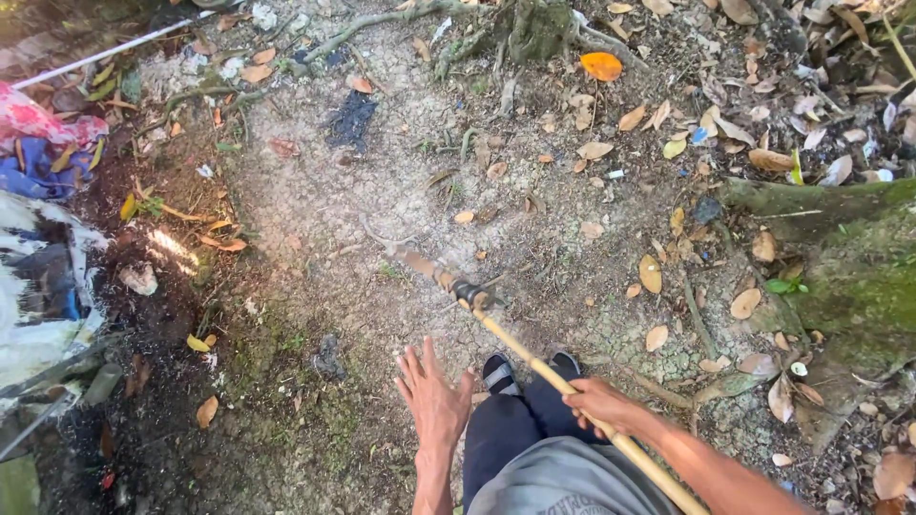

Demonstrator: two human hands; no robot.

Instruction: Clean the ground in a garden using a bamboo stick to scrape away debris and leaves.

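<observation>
From the head view, our right hand point(601, 405) had its grip closed around a long wooden pole point(534, 358), whose rusty metal tip point(429, 270) lay on the cracked ground point(382, 191) toward eleven o'clock. Our left hand point(434, 396) hung open with fingers spread, holding nothing, above our sandalled feet point(501, 374).

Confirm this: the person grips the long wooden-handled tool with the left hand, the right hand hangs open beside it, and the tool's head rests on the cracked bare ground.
Wrong hands. The head view shows the right hand shut on the wooden-handled tool, while the left hand hangs open beside it. The tool's head does rest on the cracked bare ground.
</observation>
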